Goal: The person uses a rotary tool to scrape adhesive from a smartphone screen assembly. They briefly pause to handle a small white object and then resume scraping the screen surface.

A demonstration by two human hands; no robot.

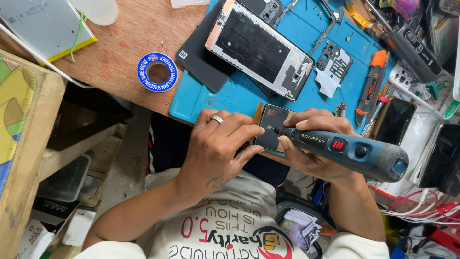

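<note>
My right hand (320, 144) grips a blue electric screwdriver (354, 152), its tip resting on a small dark phone part (273, 125) at the near edge of the blue work mat (225, 98). My left hand (218, 144), with a ring on one finger, pinches that part by its left side and steadies it. An opened phone body (258, 48) lies face up farther back on the mat, over a black back cover (201, 62). A grey inner frame piece (333, 67) lies to its right.
A blue solder-wick spool (157, 72) sits on the wooden bench (124, 43). An orange utility knife (371, 86), dark phones (395, 120) and a black device (412, 48) crowd the right side. A wooden shelf (28, 144) stands at left. Red cables (431, 211) hang at lower right.
</note>
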